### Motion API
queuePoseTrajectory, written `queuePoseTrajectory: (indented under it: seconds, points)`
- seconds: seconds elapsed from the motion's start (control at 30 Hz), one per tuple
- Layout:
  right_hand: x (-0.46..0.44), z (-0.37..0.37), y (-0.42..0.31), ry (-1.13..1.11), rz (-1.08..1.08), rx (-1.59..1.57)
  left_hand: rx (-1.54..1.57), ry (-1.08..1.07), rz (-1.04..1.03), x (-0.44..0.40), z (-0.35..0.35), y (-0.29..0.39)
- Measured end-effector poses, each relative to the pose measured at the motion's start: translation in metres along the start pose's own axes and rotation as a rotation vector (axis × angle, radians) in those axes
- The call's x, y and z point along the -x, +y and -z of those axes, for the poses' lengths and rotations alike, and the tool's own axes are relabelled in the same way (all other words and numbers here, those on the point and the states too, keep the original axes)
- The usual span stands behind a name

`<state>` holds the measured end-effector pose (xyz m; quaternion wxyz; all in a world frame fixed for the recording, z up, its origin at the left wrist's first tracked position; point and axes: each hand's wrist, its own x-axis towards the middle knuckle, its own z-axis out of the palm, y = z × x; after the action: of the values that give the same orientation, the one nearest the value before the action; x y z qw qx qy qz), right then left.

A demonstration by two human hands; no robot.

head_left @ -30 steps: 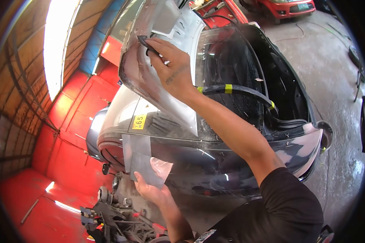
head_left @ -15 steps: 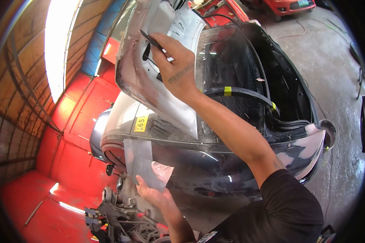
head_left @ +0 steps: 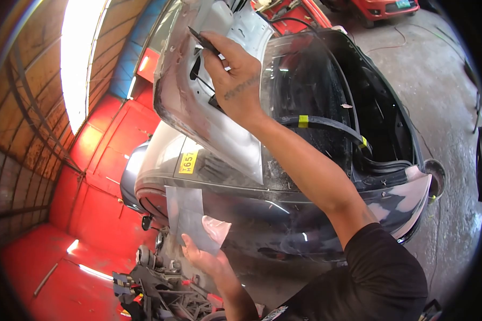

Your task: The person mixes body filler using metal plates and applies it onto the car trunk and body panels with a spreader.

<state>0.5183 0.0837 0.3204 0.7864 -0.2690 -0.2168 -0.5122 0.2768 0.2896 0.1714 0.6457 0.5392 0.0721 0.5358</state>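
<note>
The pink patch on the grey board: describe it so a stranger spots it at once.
Find the big dark car mid-view. In front of it, the left hand holds a flat grey board. The pink patch lies at the board's right edge, glossy against the dull grey.

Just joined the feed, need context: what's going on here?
A person is working at a dark car. Their right hand holds a thin dark blade up at the raised panel; whether it touches is hard to tell. The left hand, held lower beside the car, holds a grey board with pink paste on it.
</note>
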Motion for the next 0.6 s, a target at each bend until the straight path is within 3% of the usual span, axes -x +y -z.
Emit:
queuePoseTrajectory:
  seconds: [0.1,0.33,0.47,0.6]
  points:
    - [0.009,-0.012,0.015,-0.039,0.141,0.061,-0.004,-0.02,0.0,0.003,-0.003,0.004]
    - [0.012,0.007,0.001,-0.038,0.032,0.095,0.014,-0.04,-0.001,0.002,-0.001,0.003]
    - [0.007,-0.002,0.02,-0.05,0.188,0.111,0.016,-0.035,0.009,-0.001,0.006,0.0]
    - [0.021,-0.009,0.02,-0.107,0.127,0.122,0.018,-0.025,0.007,0.001,0.003,0.003]
